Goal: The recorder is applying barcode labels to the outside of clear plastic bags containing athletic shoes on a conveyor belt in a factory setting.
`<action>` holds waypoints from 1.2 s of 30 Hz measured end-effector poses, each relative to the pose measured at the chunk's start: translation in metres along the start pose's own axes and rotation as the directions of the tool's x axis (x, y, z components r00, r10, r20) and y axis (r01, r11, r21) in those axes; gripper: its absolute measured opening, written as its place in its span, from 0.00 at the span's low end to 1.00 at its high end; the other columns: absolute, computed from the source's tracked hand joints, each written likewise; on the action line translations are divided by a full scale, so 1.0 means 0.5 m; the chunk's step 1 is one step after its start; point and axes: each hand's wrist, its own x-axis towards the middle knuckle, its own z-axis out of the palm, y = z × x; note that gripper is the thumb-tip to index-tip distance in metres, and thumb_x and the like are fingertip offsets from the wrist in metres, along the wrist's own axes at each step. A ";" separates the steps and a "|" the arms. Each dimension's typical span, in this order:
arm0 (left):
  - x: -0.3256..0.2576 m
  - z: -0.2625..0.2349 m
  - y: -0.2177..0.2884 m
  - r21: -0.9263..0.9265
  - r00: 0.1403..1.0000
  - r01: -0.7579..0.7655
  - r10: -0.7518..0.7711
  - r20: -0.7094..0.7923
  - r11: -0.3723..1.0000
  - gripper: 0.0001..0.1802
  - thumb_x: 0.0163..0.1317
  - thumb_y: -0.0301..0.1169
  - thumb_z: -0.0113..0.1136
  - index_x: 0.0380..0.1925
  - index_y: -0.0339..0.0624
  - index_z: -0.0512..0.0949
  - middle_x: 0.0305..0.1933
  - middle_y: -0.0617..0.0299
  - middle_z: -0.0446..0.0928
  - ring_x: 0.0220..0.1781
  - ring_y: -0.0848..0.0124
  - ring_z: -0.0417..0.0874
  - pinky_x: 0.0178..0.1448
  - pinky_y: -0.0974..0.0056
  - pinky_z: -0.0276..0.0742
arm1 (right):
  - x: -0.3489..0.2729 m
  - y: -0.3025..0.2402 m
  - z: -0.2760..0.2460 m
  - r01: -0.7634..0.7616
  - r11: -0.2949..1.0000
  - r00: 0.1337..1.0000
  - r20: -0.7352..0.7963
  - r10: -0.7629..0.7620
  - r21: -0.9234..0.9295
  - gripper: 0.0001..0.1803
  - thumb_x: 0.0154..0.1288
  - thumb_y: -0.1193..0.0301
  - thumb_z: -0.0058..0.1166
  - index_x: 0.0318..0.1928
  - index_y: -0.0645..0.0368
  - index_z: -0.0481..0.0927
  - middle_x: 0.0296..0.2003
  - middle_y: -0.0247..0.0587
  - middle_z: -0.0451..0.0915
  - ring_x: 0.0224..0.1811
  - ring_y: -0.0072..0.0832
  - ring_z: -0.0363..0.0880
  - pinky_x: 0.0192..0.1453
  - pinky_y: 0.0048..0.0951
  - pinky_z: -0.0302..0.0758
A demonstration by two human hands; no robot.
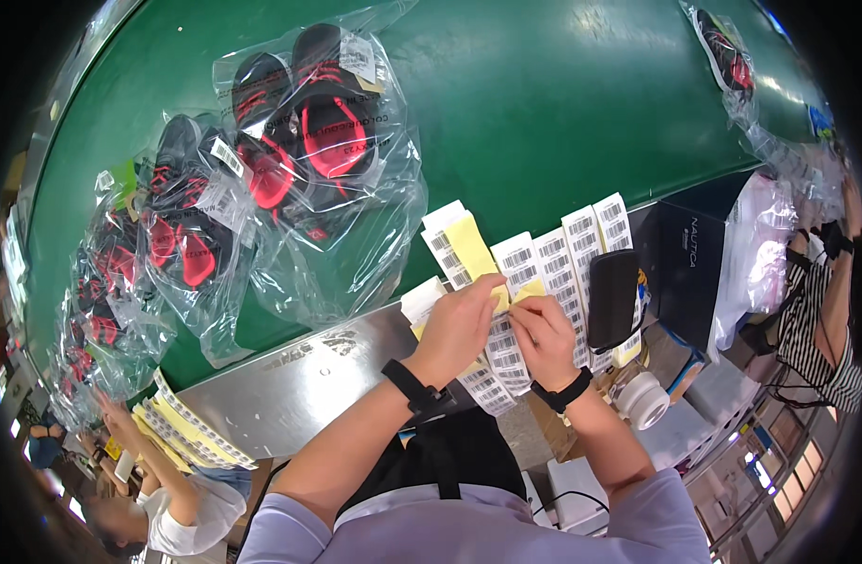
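Note:
Both of my hands are together at the near edge of the green table, over strips of white barcode labels on yellow backing. My left hand [457, 324] is closed, its fingertips pinching a strip of barcode labels [506, 352]. Right beside it, my right hand [545, 340] pinches at the same strip, near a folded yellow piece of backing [529, 289]. More label strips [558, 273] lie side by side around my hands and hang over the edge. What exactly sits between the fingertips is partly hidden.
Black-and-red shoes in clear bags [332, 132] lie at the left, with more bagged pairs [181, 226] beyond. A black case [611, 299] rests on the strips, near a dark box [689, 263]. Co-workers [181, 503] stand at both sides. One bagged shoe [724, 52] lies far right.

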 end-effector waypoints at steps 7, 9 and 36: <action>0.007 0.004 0.000 -0.025 1.000 0.018 -0.018 0.010 1.000 0.14 0.69 0.23 0.53 0.53 0.39 0.76 0.31 0.41 0.80 0.34 0.45 0.83 0.37 0.50 0.75 | -0.008 0.010 0.001 0.067 0.996 0.998 -0.002 -0.068 -0.050 0.11 0.51 0.86 0.65 0.36 0.66 0.84 0.37 0.45 0.78 0.38 0.40 0.79 0.39 0.36 0.76; 0.008 0.005 -0.002 -0.029 1.000 0.018 -0.018 0.011 0.999 0.13 0.70 0.23 0.52 0.53 0.39 0.76 0.31 0.41 0.80 0.34 0.45 0.83 0.37 0.49 0.75 | -0.015 0.008 -0.009 0.093 0.994 0.995 0.023 -0.092 -0.059 0.10 0.50 0.86 0.64 0.35 0.66 0.84 0.37 0.45 0.78 0.38 0.41 0.79 0.39 0.36 0.76; -0.032 -0.037 0.051 -0.177 0.990 0.071 -0.048 0.132 0.982 0.26 0.67 0.24 0.55 0.65 0.40 0.67 0.65 0.40 0.70 0.59 0.42 0.77 0.60 0.50 0.77 | 0.680 -0.100 0.151 -0.424 0.629 0.872 0.106 0.478 0.652 0.43 0.62 0.78 0.63 0.74 0.60 0.54 0.43 0.43 0.83 0.37 0.24 0.81 0.36 0.24 0.77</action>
